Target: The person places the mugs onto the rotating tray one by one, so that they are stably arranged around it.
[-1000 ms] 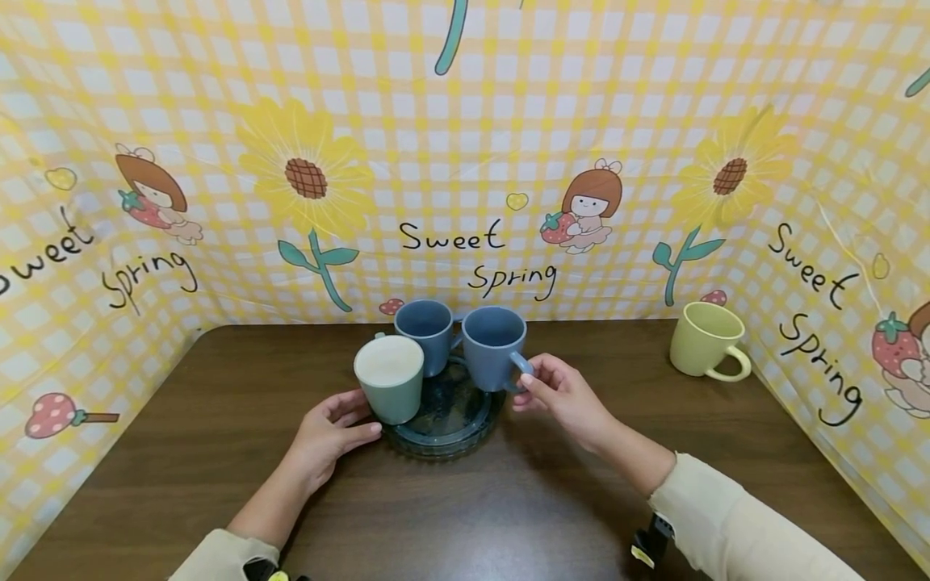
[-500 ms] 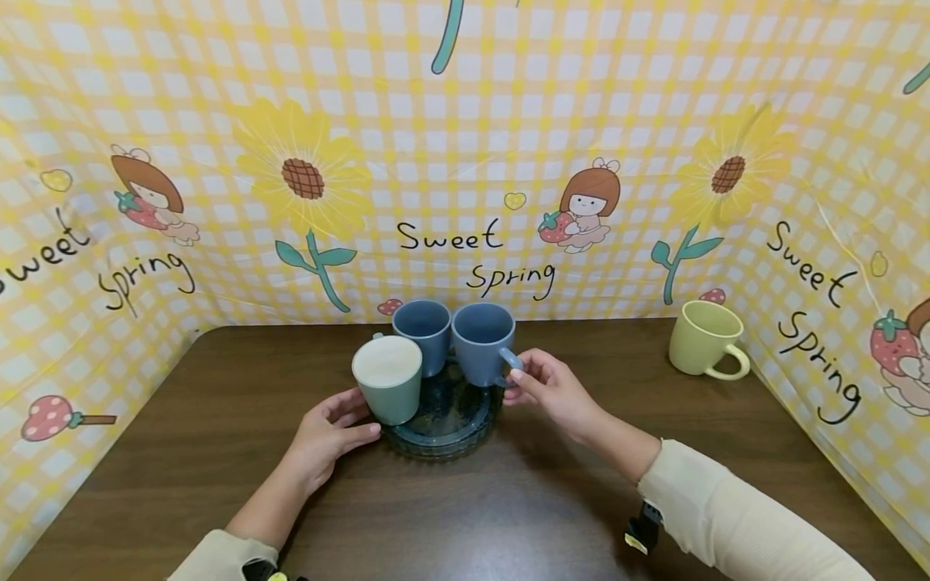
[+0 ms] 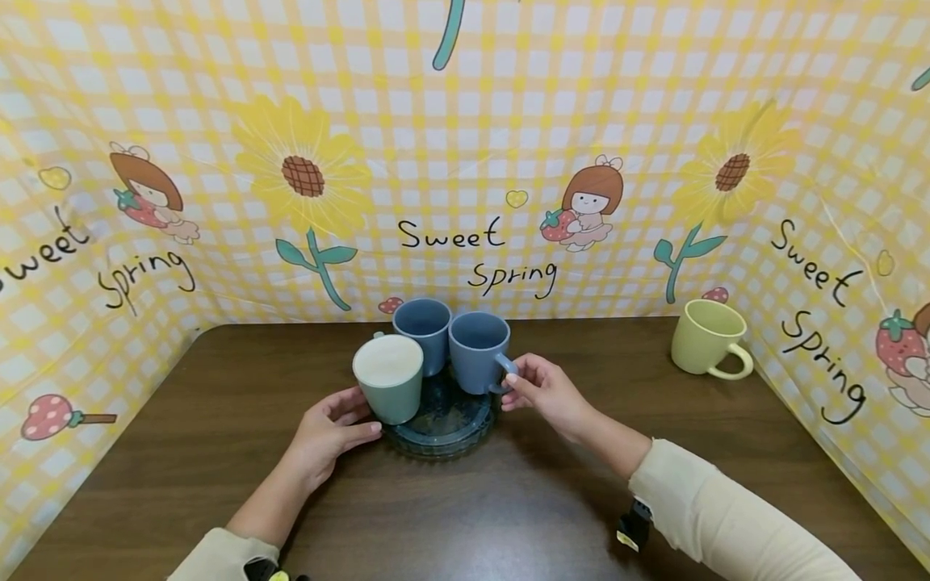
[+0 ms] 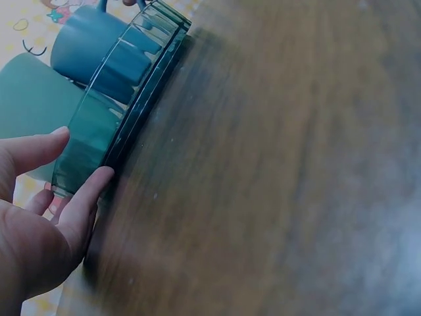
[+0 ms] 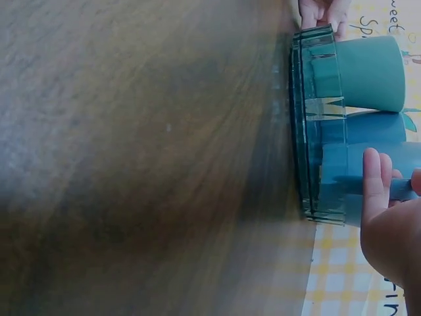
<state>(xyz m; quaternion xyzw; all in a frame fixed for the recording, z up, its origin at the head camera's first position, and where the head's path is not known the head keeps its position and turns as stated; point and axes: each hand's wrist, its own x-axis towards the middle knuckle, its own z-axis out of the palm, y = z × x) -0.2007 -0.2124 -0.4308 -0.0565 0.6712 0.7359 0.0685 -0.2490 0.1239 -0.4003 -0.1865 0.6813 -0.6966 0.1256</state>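
Pinching the blue mug (image 3: 477, 353) handle — right hand (image 3: 546, 391) grip beside tray (image 3: 443, 428).

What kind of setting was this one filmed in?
Probably a staged tabletop booth, not a real kitchen: a dark wooden table walled on three sides by a yellow gingham "Sweet Spring" cloth, with only mugs on a glass tray and one yellow mug.

I saw a dark wooden table (image 3: 182, 452) carrying a round teal glass tray (image 3: 443, 426); well to the right of that tray, a pale yellow mug (image 3: 706, 339) stood upright.
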